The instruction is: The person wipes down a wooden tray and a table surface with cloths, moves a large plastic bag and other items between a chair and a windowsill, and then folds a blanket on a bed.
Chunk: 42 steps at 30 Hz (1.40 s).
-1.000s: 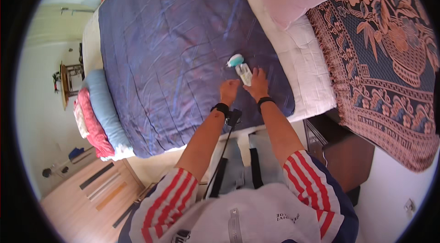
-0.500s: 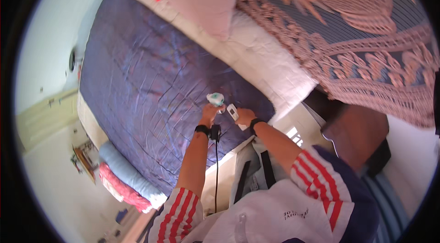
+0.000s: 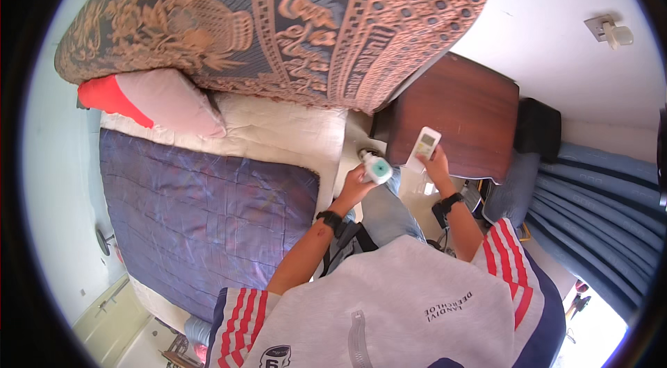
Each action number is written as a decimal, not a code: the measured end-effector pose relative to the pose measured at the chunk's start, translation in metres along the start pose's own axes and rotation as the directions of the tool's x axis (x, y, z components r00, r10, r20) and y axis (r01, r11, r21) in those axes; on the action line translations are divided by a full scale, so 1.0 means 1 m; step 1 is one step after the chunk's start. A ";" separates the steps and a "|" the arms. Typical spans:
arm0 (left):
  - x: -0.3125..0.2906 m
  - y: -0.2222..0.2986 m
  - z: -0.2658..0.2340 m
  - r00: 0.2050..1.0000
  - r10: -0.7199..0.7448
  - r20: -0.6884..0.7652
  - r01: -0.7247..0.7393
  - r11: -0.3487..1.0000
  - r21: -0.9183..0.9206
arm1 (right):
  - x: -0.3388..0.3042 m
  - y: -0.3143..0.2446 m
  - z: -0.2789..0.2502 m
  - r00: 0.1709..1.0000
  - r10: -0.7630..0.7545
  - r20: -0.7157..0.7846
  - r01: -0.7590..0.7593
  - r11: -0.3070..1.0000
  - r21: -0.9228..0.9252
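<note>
My left hand (image 3: 353,189) is closed around a white bottle-like container (image 3: 379,169) with a teal-green round patch on the end facing up; its exact kind is unclear. My right hand (image 3: 437,165) grips a white remote control (image 3: 423,148) with a small grey screen, held tilted with its upper end away from me. The two hands are apart, in front of my body, with the remote just short of the brown table (image 3: 458,101). A dark band sits on each wrist.
A bed with a dark blue quilt (image 3: 208,208) lies to the left. A red and pink pillow (image 3: 163,101) and a brown patterned blanket (image 3: 292,28) are beyond it. Blue curtains (image 3: 597,194) hang at the right, below a wall socket with a plug (image 3: 611,31).
My view and body have turned right, from over the bed toward the brown table. Both hands have moved farther apart, still holding the white container and the remote control.
</note>
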<state>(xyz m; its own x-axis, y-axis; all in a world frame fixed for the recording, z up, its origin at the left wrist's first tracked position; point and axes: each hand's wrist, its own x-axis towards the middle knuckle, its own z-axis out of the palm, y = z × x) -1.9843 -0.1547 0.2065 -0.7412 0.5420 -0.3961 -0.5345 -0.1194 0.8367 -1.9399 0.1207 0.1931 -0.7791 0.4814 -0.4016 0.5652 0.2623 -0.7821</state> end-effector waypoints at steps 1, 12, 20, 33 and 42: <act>0.026 -0.006 0.019 0.969 0.245 0.043 -0.248 0.945 0.213 | 0.021 0.018 -0.012 0.996 0.044 -0.083 -0.039 0.998 0.053; 0.258 -0.022 0.124 0.877 0.389 -0.283 -0.117 0.742 0.660 | 0.181 0.041 -0.057 0.999 0.042 -0.033 -0.039 0.995 0.090; 0.322 0.019 0.174 0.837 0.127 -0.532 0.079 0.935 0.347 | 0.237 -0.010 -0.068 0.977 0.113 -0.183 -0.096 0.991 0.097; 0.354 0.025 0.168 0.732 0.187 -0.655 -0.065 0.976 0.206 | 0.251 -0.046 -0.057 0.967 -0.026 -0.254 -0.013 0.988 -0.151; 0.120 -0.022 0.024 0.974 -0.134 0.184 -0.115 0.408 0.906 | 0.180 0.074 -0.045 0.600 -0.449 0.662 0.800 0.309 -0.515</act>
<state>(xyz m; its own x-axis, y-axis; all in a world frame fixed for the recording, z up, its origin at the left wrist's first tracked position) -2.0513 -0.0671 0.1496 -0.5753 0.6971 -0.4279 0.2351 0.6420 0.7297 -2.0259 0.2642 0.0845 -0.9007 -0.3827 -0.2055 -0.3084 0.8966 -0.3179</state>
